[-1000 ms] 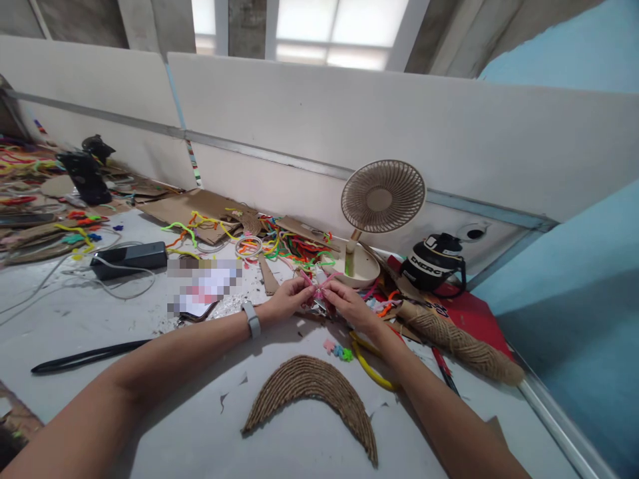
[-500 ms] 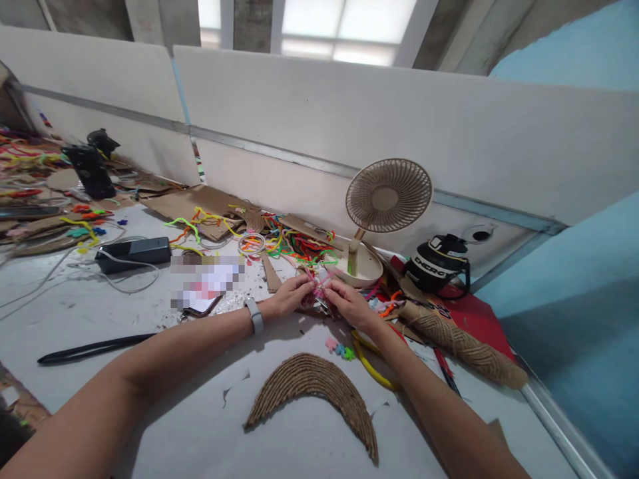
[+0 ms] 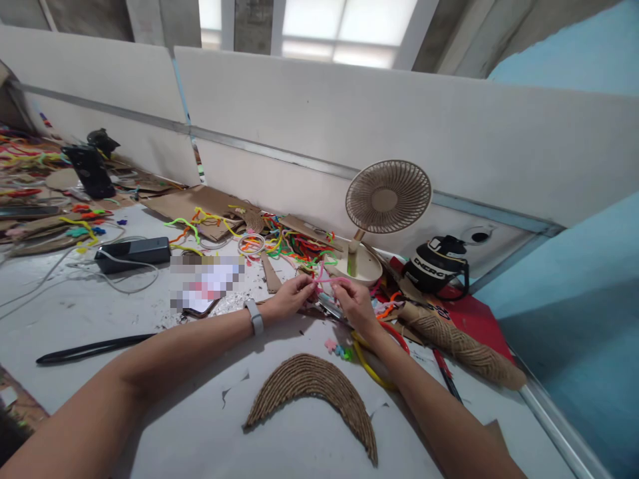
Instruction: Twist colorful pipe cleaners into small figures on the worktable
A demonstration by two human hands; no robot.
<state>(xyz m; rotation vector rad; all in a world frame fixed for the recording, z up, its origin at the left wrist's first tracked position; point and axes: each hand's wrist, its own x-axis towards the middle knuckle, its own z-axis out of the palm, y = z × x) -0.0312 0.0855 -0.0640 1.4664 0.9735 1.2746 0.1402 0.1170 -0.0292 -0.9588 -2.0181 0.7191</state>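
Between my two hands stretches a pink pipe cleaner (image 3: 327, 280), crossed or bent upward near its middle. My left hand (image 3: 293, 297) pinches its left part, thumb against fingertips. The other side is pinched by my right hand (image 3: 355, 305). Just under my right fingers a grey, shiny tool (image 3: 330, 307) lies partly hidden; its kind is unclear. Nearer to me rests a brown crescent (image 3: 312, 378) covered in rows of twine. Small pink, blue and green flower shapes (image 3: 339, 349) lie between it and my right hand, beside a yellow loop (image 3: 368, 372).
A beige fan (image 3: 388, 197) stands behind my hands, with tangled colourful pipe cleaners (image 3: 294, 247) to its left. A black jug (image 3: 435, 266) and a twine roll (image 3: 462, 342) are at right. A phone (image 3: 206, 293), black power bank (image 3: 134, 254) and cables lie left.
My right hand has moved slightly right, away from my left. The pink pipe cleaner, bunched between my fingers before, now spans the gap, and the grey tool below shows more.
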